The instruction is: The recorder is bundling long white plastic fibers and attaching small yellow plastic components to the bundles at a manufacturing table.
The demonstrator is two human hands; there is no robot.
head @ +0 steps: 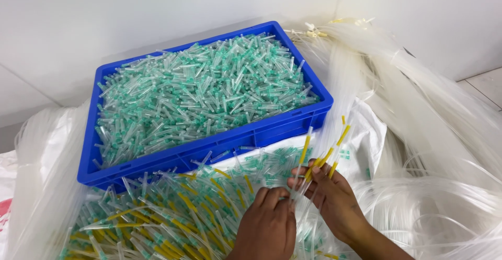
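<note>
While one blue crate (209, 150) sits behind, two hands (298, 207) hold several yellow-tipped tubes (321, 158)

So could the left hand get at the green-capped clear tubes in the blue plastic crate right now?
Probably yes: the left hand rests just in front of the open-topped blue plastic crate, and nothing covers the green-capped clear tubes.

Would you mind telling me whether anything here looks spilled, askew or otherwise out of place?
Nothing looks damaged. The green-capped pieces lie jumbled in the blue crate, and more are strewn loose in a heap in front of it. The right hand holds a few yellow-tipped tubes.
</note>
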